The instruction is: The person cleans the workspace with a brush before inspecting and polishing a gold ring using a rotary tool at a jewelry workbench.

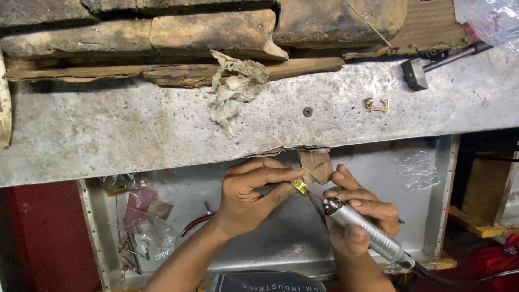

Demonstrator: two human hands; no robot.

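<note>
Left hand (251, 194) pinches a small gold piece (299, 186) against the wooden peg (316, 165) at the table (162, 130) edge, right hand (359, 219) clamped on the rotary handpiece (367, 232); the bur could skid onto the fingertips (294, 172) beside it.

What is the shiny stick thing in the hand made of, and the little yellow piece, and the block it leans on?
The rotary handpiece in the right hand looks like metal: silvery, ribbed, glinting. The small piece pinched by the left hand looks like polished gold-coloured metal, maybe brass or gold. The bench peg looks like worn brown wood.
</note>
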